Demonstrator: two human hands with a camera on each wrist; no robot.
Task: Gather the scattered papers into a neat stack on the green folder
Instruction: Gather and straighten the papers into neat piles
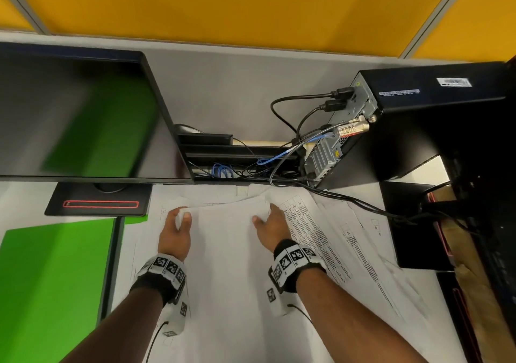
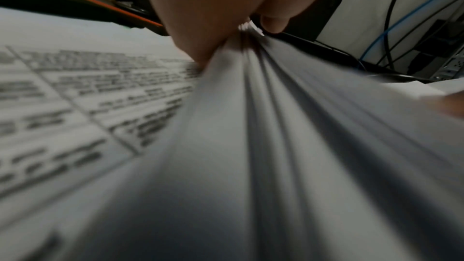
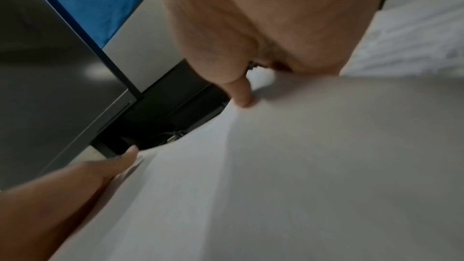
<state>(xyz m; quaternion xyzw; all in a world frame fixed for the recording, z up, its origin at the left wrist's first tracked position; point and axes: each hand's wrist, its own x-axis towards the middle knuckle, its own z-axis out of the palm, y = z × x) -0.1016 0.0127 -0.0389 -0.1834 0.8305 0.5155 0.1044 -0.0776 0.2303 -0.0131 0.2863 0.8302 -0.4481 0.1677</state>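
A bundle of white papers lies lifted at its far edge in the middle of the desk. My left hand pinches the bundle's far left corner, thumb on top. In the left wrist view the left hand squeezes several sheet edges together above a printed sheet. My right hand holds the far right corner, its thumb pressing the top sheet while the fingers are hidden underneath. More printed sheets fan out to the right. The green folder lies flat at the left.
A dark monitor stands behind on a black base. A black computer box with cables sits at the back right, some cables crossing the papers. A black stand borders the right side. A yellow partition closes the back.
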